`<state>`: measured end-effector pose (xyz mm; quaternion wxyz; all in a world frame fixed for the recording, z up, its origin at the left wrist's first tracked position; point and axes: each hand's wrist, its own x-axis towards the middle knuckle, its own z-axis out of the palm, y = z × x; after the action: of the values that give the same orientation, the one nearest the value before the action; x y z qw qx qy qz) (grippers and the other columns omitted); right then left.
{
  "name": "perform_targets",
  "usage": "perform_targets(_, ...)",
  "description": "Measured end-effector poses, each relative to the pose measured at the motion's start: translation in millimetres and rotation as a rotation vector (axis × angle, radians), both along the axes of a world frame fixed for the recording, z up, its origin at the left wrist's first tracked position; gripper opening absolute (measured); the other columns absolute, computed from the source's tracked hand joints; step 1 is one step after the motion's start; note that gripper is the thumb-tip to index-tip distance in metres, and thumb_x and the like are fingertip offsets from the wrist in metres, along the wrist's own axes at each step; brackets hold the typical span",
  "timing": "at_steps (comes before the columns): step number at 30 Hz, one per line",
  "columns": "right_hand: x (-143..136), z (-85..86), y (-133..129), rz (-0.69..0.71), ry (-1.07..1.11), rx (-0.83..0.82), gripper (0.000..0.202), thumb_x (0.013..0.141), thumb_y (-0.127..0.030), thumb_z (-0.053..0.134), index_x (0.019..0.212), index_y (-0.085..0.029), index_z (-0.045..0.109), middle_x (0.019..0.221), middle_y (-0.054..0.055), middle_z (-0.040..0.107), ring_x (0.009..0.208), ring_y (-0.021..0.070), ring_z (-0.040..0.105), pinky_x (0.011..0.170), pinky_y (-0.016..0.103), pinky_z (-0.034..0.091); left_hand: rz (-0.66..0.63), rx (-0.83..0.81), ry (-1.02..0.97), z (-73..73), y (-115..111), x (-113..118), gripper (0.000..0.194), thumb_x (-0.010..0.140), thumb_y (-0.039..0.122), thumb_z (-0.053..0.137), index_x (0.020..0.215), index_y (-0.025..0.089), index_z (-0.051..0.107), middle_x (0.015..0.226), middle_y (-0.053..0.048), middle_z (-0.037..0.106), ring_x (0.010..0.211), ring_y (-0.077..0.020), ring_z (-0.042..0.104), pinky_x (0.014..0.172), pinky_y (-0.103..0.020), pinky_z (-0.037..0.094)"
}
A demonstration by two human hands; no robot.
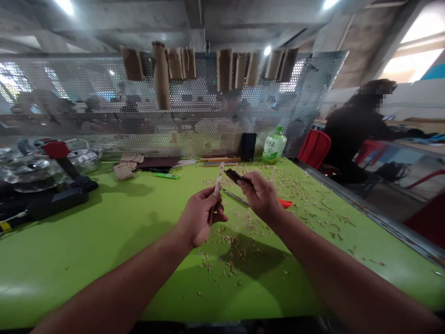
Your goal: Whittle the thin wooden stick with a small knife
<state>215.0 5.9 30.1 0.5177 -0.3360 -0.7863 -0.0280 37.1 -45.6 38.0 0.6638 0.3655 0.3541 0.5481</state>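
Near the middle of the view, my left hand [205,213] is closed around a thin, pale wooden strip [220,178] that points upward. Its lower end is hidden in my fingers. My right hand [259,192] wraps around a dark, narrow tool [233,175]; I cannot make out whether it is a knife. The tool's tip is close to the strip's right side, and whether they touch is unclear. Below, a slim metal tool [236,197] lies on the green table [114,260], partly covered by my right hand. Wood shavings [234,250] are scattered under both hands.
A green tea bottle [274,147] and a black box-like object [248,147] stand at the back. Left are metal pots [33,171], a red-and-black power tool [66,171], wood pieces [125,168]. An orange object [285,203] lies right. A person [358,125] sits beyond.
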Motion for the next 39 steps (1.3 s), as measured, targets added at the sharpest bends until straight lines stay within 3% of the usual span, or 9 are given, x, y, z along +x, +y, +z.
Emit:
perform_targets(5, -2, -4.5, 5, -0.054, -0.172, 0.071, 0.016, 0.092, -0.029, 0.048, 0.080, -0.021, 0.055, 0.063, -0.001, 0.055, 0.057, 0.0119, 0.048, 0.053, 0.024, 0.031, -0.063, 0.010, 0.097, -4.4, -6, 4, 0.018, 0.083, 0.021, 0.062, 0.099, 0.014, 0.063, 0.061, 0.004, 0.047, 0.046, -0.0071, 0.044, 0.044, -0.023, 0.049)
perform_targets(10, -8, -4.6, 3, -0.166, -0.340, 0.115, 0.018, 0.091, -0.024, 0.047, 0.076, -0.020, 0.057, 0.065, 0.001, 0.059, 0.057, 0.0129, 0.046, 0.054, 0.026, 0.025, -0.091, -0.009, 0.205, -8.9, -10, 8, 0.021, 0.082, 0.024, 0.065, 0.101, 0.015, 0.062, 0.055, 0.009, 0.031, 0.039, -0.0034, 0.027, 0.032, -0.015, 0.021)
perform_targets(14, -3, -5.5, 3, -0.121, -0.363, 0.120, 0.017, 0.092, -0.023, 0.047, 0.078, -0.020, 0.058, 0.068, 0.002, 0.060, 0.058, 0.0128, 0.047, 0.055, 0.026, 0.026, -0.127, -0.043, 0.119, -5.6, -11, 7, 0.018, 0.080, 0.022, 0.066, 0.096, 0.014, 0.061, 0.060, 0.008, 0.033, 0.040, -0.0008, 0.022, 0.034, -0.014, 0.012)
perform_targets(17, 6, -8.6, 11, -0.109, -0.350, 0.114, 0.017, 0.092, -0.025, 0.047, 0.080, -0.021, 0.058, 0.068, 0.002, 0.061, 0.059, 0.0130, 0.048, 0.055, 0.026, 0.027, -0.154, -0.035, 0.059, -2.0, -7, 0, 0.019, 0.081, 0.020, 0.065, 0.098, 0.013, 0.062, 0.065, 0.007, 0.037, 0.042, -0.0004, 0.024, 0.034, -0.014, 0.012)
perform_targets(22, 19, -9.7, 29, -0.220, -0.144, -0.009, 0.020, 0.090, -0.032, 0.049, 0.075, -0.021, 0.056, 0.058, -0.001, 0.053, 0.052, 0.0126, 0.044, 0.051, 0.025, 0.026, -0.065, 0.084, -0.007, 5.7, 2, -13, 0.027, 0.081, 0.019, 0.064, 0.107, 0.013, 0.064, 0.073, 0.004, 0.043, 0.043, 0.0003, 0.025, 0.034, -0.014, 0.015)
perform_targets(26, 12, -4.4, 20, -0.092, 0.062, -0.012, 0.017, 0.090, -0.034, 0.051, 0.079, -0.021, 0.054, 0.065, -0.001, 0.054, 0.057, 0.0125, 0.048, 0.054, 0.024, 0.035, -0.045, 0.056, -0.017, 4.7, 3, -10, 0.028, 0.078, 0.021, 0.068, 0.105, 0.013, 0.064, 0.074, 0.004, 0.045, 0.043, 0.0006, 0.026, 0.034, -0.014, 0.015)
perform_targets(30, -6, -2.8, 6, -0.010, 0.039, -0.029, 0.016, 0.090, -0.033, 0.051, 0.080, -0.022, 0.053, 0.064, -0.002, 0.053, 0.056, 0.0123, 0.048, 0.054, 0.024, 0.036, -0.070, -0.002, 0.097, -5.9, -5, 4, 0.028, 0.076, 0.025, 0.070, 0.101, 0.015, 0.064, 0.065, 0.006, 0.042, 0.041, -0.0009, 0.026, 0.034, -0.015, 0.014)
perform_targets(34, -13, -5.2, 4, -0.067, -0.003, -0.075, 0.014, 0.091, -0.032, 0.050, 0.083, -0.022, 0.055, 0.065, -0.001, 0.056, 0.057, 0.0126, 0.050, 0.054, 0.024, 0.034, -0.092, -0.013, 0.283, -14.3, -12, 14, 0.026, 0.080, 0.031, 0.066, 0.101, 0.017, 0.065, 0.052, 0.009, 0.032, 0.038, -0.0035, 0.025, 0.034, -0.017, 0.016)
perform_targets(39, -1, -11.0, 13, -0.101, -0.104, -0.078, 0.016, 0.090, -0.032, 0.051, 0.081, -0.021, 0.057, 0.064, -0.001, 0.055, 0.057, 0.0130, 0.048, 0.055, 0.025, 0.031, -0.032, 0.035, 0.154, -5.0, -5, 1, 0.025, 0.079, 0.029, 0.066, 0.100, 0.016, 0.064, 0.057, 0.008, 0.037, 0.040, -0.0027, 0.026, 0.035, -0.015, 0.017)
